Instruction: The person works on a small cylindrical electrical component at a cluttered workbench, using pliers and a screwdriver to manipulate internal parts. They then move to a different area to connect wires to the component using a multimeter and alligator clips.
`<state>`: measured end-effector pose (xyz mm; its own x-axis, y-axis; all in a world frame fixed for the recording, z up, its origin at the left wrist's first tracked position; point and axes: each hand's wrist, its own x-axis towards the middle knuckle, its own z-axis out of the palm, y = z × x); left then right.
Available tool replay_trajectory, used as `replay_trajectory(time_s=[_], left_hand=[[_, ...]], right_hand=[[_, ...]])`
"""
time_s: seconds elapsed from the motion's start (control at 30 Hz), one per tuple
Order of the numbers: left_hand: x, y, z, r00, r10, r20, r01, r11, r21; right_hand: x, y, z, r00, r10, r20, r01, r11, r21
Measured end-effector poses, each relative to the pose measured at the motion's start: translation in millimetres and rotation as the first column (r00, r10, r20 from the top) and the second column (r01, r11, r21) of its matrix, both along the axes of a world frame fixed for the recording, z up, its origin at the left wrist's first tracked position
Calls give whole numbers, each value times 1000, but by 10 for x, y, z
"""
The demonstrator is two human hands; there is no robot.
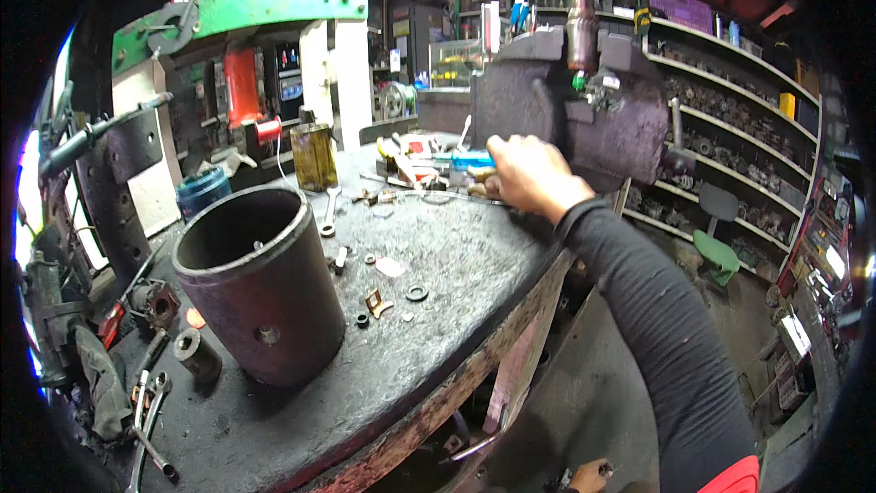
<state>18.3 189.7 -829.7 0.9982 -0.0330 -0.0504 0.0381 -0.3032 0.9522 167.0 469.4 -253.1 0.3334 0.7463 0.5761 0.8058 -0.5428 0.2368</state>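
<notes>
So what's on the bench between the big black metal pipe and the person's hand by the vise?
In the head view, between the big black metal pipe and the right hand lie small washers, a wrench and metal scraps.

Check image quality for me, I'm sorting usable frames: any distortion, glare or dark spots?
Head view: fisheye bends the shelves and bench edge; corners are black; bright glare at the left rim; the right hand and cylinder look sharp.
</notes>
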Motion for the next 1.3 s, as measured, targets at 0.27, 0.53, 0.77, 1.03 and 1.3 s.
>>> replay_trajectory(time_s=[0.27,0.53,0.77,1.03,1.3], left_hand=[[-102,280,-30,997,39,60,-42,998,56],[-27,361,-28,984,165,-69,-165,986,2],[244,214,334,972,227,-58,-230,972,-38],[664,-412,382,995,97,31,-96,994,-46],[890,-813,227,994,39,101,-51,992,114]], right_hand=[[-182,-129,381,1000,-8,-30,18,946,322],[-670,-3630,-868,465,821,-331,212,260,942],[-2360,-5742,-3820,335,925,-181,600,-62,798],[-1496,-5786,-5501,336,935,-118,800,-217,559],[-1386,-5294,-5848,163,190,-968,863,448,233]])
